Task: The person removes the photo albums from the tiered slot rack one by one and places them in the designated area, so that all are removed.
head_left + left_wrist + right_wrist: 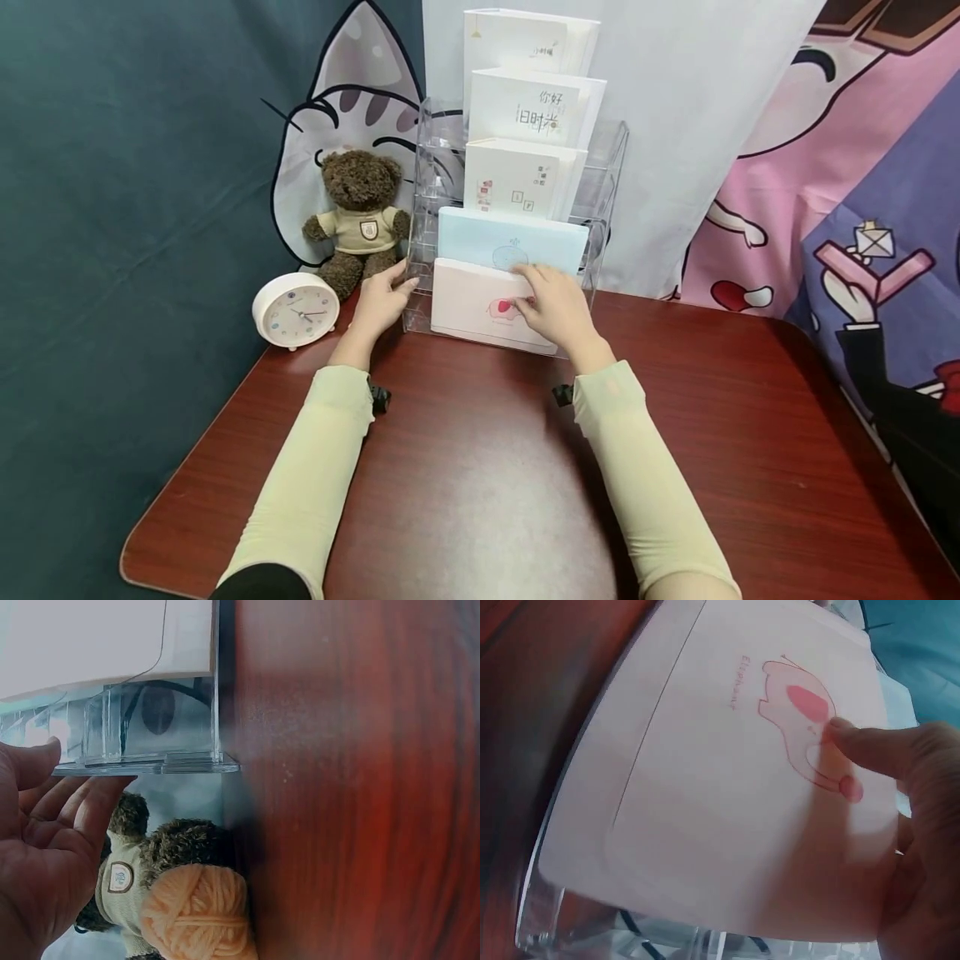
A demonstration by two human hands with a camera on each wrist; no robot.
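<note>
A clear tiered rack (pixel 422 196) stands at the back of the table. In its lowest tier is a pink notebook (pixel 461 300) with a red-eared elephant drawing. My right hand (pixel 561 308) pinches that notebook at its upper right; in the right wrist view the thumb (pixel 877 746) lies on the cover and the other fingers go behind the edge. My left hand (pixel 378 302) grips the rack's left side panel (pixel 142 765), thumb on one face and fingers on the other. Behind the pink notebook stands a light blue notebook (pixel 472 237), with several white books (pixel 498 175) in the tiers above.
Left of the rack, a brown teddy bear (pixel 363 212) sits behind a round white alarm clock (pixel 281 312). An orange yarn ball (pixel 199 915) lies by the bear in the left wrist view. The brown wooden table (pixel 465 467) reaches toward me; printed curtains hang behind.
</note>
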